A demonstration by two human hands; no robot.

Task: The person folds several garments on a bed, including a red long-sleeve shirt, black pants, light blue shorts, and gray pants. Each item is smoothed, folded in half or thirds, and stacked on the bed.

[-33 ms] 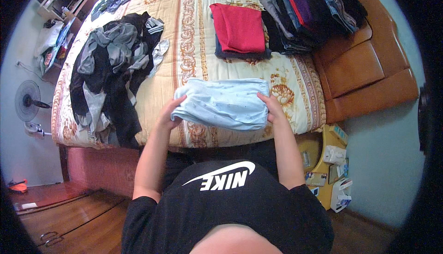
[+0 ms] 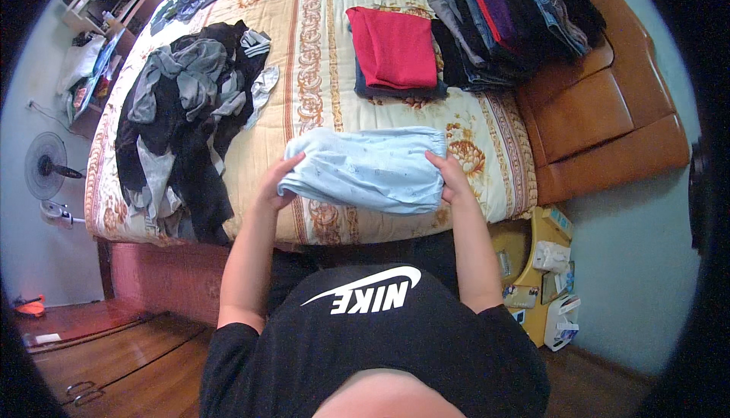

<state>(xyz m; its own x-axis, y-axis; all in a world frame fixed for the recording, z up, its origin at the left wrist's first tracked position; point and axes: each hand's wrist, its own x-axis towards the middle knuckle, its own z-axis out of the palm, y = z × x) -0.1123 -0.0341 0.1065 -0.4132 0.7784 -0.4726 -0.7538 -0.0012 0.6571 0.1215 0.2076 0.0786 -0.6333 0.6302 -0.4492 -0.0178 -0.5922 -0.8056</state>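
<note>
A light blue folded garment with a small dark print and a gathered right edge is stretched between my two hands, above the bed's near edge. My left hand grips its left end, thumb on top and fingers underneath. At the right end, my right hand pinches the gathered edge with its thumb on top. The folding hides which kind of garment it is. Beyond it, a folded red garment lies on top of a dark folded one.
The bed has a patterned cover. To the left lies a loose heap of black and grey clothes. Dark folded trousers stand stacked at the far right, by a brown leather headboard. A fan stands left; a yellow shelf unit is at right.
My left hand and the garment's left end have shifted very slightly left. Both hands keep their hold; the other clothes have not moved.
</note>
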